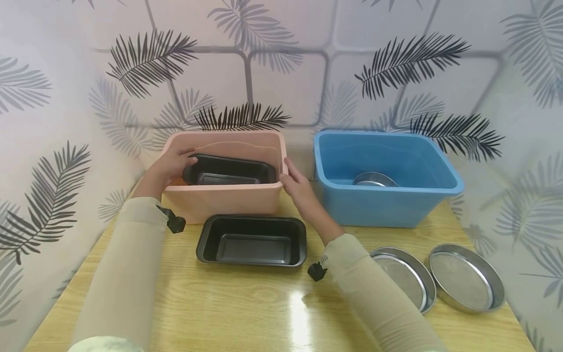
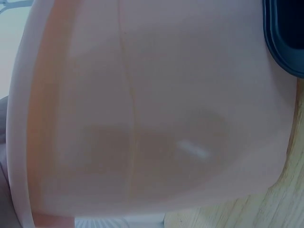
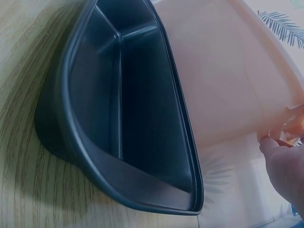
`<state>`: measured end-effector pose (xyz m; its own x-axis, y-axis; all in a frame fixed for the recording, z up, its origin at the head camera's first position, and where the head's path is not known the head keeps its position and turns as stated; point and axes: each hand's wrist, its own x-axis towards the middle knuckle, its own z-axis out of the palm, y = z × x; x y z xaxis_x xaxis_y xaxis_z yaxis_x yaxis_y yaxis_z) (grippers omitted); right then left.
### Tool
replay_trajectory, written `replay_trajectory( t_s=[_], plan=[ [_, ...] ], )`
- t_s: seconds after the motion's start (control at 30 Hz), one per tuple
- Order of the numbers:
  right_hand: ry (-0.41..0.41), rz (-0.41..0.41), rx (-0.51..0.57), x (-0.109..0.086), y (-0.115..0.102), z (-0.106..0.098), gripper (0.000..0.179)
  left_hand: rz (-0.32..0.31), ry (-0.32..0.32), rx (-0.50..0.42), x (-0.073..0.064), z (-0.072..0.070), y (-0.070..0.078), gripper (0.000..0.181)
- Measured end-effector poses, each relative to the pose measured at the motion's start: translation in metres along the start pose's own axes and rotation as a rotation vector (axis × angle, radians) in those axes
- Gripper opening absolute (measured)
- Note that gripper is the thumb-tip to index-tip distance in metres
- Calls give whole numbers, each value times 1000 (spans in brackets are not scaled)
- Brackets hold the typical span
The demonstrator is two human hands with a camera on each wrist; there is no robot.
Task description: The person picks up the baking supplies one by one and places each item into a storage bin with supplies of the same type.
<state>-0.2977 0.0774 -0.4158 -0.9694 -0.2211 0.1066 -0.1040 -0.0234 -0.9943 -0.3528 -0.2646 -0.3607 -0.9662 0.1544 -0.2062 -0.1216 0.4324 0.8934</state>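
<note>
A black loaf pan (image 1: 230,168) lies inside the pink plastic bin (image 1: 220,199), slightly tilted. My left hand (image 1: 175,164) reaches over the bin's left rim and grips the pan's left end, thumb at its edge. In the left wrist view the bin's front wall hides nearly all of that hand. At the bin's right rim, my right hand (image 1: 300,189) holds the edge with its fingers curled; it also shows at the right of the right wrist view. A second black loaf pan (image 1: 254,243) sits on the table just in front of the bin.
To the right stands a blue bin (image 1: 369,208) with a round metal tin (image 1: 375,179) inside. Two round metal cake tins (image 1: 402,276) lie on the wooden table (image 1: 220,313) near my right forearm. A leaf-patterned wall covering (image 1: 286,88) rises behind the bins.
</note>
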Motion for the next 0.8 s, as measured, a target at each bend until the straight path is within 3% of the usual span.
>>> replay_trajectory(
  t_s=[0.2, 0.5, 0.8],
  plan=[
    [-5, -3, 0, -1, 0, 0, 60, 29, 14, -64, -4, -2, 2, 60],
    [-11, -1, 3, 0, 1, 0, 61, 147, 16, -134, -14, -2, 11, 58],
    [-15, -14, 3, 0, 2, -1, 61, 258, -2, -131, -45, 6, 19, 58]
  ],
)
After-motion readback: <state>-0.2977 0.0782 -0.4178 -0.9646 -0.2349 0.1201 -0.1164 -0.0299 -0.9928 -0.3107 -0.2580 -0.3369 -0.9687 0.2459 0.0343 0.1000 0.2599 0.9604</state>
